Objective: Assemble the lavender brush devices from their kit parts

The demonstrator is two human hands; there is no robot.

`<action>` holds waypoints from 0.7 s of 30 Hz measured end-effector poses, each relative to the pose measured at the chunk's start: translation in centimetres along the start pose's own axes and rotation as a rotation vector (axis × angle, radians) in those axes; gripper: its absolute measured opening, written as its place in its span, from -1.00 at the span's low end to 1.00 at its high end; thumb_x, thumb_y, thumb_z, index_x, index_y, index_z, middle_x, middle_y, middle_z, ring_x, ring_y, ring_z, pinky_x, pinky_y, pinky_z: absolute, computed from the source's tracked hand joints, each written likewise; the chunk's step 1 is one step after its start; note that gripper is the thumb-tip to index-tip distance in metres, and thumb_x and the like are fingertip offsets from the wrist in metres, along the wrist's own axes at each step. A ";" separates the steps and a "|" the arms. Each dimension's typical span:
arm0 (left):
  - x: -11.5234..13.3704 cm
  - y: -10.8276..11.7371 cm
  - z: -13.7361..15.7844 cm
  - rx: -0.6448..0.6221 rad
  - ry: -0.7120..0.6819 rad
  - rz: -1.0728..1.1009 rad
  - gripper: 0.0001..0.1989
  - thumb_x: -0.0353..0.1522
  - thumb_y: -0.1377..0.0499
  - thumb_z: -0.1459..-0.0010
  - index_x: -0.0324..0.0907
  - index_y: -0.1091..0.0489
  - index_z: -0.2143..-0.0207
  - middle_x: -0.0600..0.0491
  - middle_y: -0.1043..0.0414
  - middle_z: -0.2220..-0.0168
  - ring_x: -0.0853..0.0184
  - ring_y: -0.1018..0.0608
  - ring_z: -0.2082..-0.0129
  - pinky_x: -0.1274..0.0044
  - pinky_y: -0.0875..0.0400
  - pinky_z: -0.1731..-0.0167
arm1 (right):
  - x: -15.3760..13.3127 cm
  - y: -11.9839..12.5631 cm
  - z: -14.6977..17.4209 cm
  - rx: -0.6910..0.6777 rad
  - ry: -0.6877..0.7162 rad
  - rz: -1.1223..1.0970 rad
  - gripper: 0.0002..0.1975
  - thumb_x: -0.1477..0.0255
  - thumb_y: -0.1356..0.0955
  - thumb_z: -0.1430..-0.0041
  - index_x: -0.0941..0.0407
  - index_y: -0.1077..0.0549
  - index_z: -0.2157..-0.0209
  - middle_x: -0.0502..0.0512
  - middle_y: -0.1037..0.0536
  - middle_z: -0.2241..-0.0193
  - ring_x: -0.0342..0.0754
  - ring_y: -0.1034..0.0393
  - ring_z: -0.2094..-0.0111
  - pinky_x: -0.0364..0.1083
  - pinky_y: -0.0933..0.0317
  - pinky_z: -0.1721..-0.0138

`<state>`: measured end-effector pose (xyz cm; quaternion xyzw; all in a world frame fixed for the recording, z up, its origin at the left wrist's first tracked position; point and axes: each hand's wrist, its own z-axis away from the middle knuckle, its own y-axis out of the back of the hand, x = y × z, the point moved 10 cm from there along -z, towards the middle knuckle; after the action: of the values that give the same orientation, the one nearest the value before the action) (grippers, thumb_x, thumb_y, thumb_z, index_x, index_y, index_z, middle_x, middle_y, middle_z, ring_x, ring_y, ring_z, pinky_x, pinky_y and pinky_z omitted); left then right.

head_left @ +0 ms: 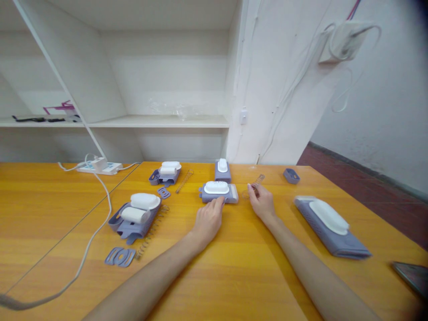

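Observation:
My left hand (pixel 209 218) is closed, its fingertips at the front right edge of a purple-grey plastic case (pixel 209 196). On top of this case is a white oval part (pixel 216 187), and its right end is pale. Just to the right, my right hand (pixel 262 203) pinches a thin coil spring (pixel 258 180), which points away from me. Behind the first case stands a smaller-looking purple-grey case (pixel 222 176) with a ribbed white part on top.
To the left are two sets of purple-grey housings (pixel 137 229) with white rolls (pixel 134 215), loose springs (pixel 152 234) and flat plates (pixel 120 257). Right lie another case (pixel 329 223), an end cap (pixel 291 175) and a phone (pixel 413 274). A power strip (pixel 113 168) trails a white cable.

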<state>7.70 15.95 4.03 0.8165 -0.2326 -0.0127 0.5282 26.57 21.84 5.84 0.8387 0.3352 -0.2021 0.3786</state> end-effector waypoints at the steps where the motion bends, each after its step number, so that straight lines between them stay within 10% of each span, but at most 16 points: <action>1: -0.2 -0.1 0.0 0.003 0.013 0.015 -0.66 -0.44 0.13 -0.26 -0.14 -0.10 -0.08 -0.05 -0.43 0.12 0.29 -0.50 0.17 0.54 -0.36 0.29 | 0.2 0.0 0.1 0.009 -0.045 -0.067 -0.59 0.11 -0.17 -0.19 0.14 -0.41 0.36 0.14 -0.53 0.44 -0.04 -0.41 0.51 -0.09 -0.24 0.42; 7: -1.5 -0.3 0.0 0.031 0.099 0.086 -0.48 -0.52 0.12 -0.20 -0.16 0.14 -0.20 -0.11 -0.39 0.06 0.22 -0.51 0.15 0.48 -0.38 0.25 | -0.4 -1.6 1.2 0.008 -0.257 -0.454 -0.58 0.05 -0.19 -0.15 0.12 -0.37 0.31 0.15 -0.54 0.32 -0.07 -0.40 0.57 -0.09 -0.28 0.55; 21: -1.7 0.9 -0.6 0.111 0.053 0.363 -0.69 -0.51 0.13 -0.21 -0.15 -0.18 0.02 -0.04 -0.38 0.08 0.31 -0.45 0.09 0.45 -0.36 0.10 | -5.1 -3.4 4.7 -0.004 -0.366 -0.746 -0.69 0.11 -0.24 -0.13 0.08 -0.34 0.33 0.10 -0.53 0.29 -0.08 -0.41 0.51 -0.08 -0.32 0.47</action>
<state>6.06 16.86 4.67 0.7891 -0.3625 0.1173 0.4818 20.19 17.80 4.26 0.6092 0.5436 -0.4709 0.3342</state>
